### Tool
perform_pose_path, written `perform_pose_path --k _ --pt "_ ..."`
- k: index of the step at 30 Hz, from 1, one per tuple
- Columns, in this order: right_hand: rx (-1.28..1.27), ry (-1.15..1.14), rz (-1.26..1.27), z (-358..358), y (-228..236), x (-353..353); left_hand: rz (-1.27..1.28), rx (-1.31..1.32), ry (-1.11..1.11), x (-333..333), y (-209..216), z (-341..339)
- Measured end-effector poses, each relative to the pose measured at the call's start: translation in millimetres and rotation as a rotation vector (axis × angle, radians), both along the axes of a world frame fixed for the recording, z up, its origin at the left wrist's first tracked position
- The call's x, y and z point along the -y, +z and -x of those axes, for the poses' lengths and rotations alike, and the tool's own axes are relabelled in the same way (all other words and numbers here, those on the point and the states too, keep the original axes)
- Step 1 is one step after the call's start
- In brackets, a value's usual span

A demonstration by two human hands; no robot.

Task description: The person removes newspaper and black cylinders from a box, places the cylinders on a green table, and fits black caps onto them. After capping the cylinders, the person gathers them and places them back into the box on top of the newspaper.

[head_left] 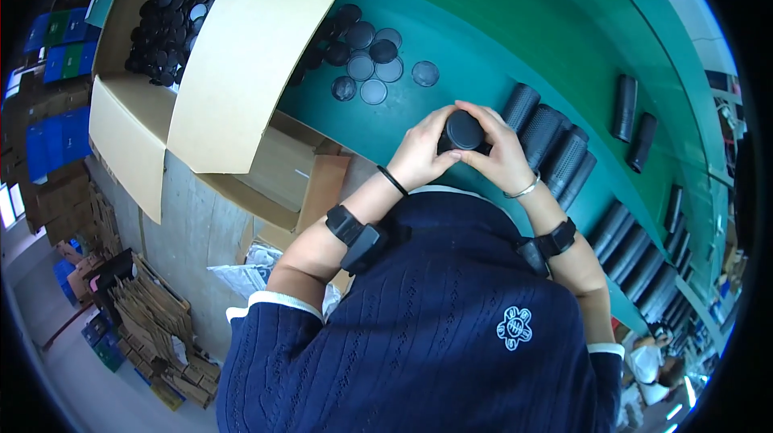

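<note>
Both my hands are wrapped round a black cylinder topped by a round black cap (pixel 465 129), held end-up over the green bench (pixel 378 127). My left hand (pixel 422 147) grips it from the left, and my right hand (pixel 501 151) from the right. The thumbs come together at its near side, while the index fingers curve round the far rim. Most of the cylinder's body is hidden under the cap and fingers. Beyond my left hand, several loose round black caps (pixel 360 68) lie on the bench. Beside my right hand lie several black textured cylinders (pixel 541 125).
An open cardboard box (pixel 111 39) at the far left holds many black caps (pixel 169 22), its flap (pixel 250 63) leaning toward the bench. Another open carton (pixel 278 171) sits below it. More black cylinders (pixel 636 248) line the bench at the right. Flattened cardboard (pixel 153 320) is stacked at lower left.
</note>
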State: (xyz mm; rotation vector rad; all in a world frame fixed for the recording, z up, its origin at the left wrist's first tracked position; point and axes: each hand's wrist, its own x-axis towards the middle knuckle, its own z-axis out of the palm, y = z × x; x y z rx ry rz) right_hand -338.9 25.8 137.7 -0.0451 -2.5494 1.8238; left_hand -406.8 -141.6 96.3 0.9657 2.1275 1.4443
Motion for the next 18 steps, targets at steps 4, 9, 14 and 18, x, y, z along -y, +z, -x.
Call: perform_pose_path --k 4,9,14,18 --pt "-0.052 -0.047 -0.129 -3 1 3 -0.004 -0.032 0.041 -4 1 -3" --pt "0.064 0.049 0.223 9 1 -15 0.095 0.021 0.069 -11 14 -1" --pt "0.240 0.073 0.369 15 13 -36 -0.054 -0.017 -0.057 -7 13 12" --pt "0.150 0.025 0.382 -1 -2 -24 -0.068 0.043 -0.035 -11 7 16"
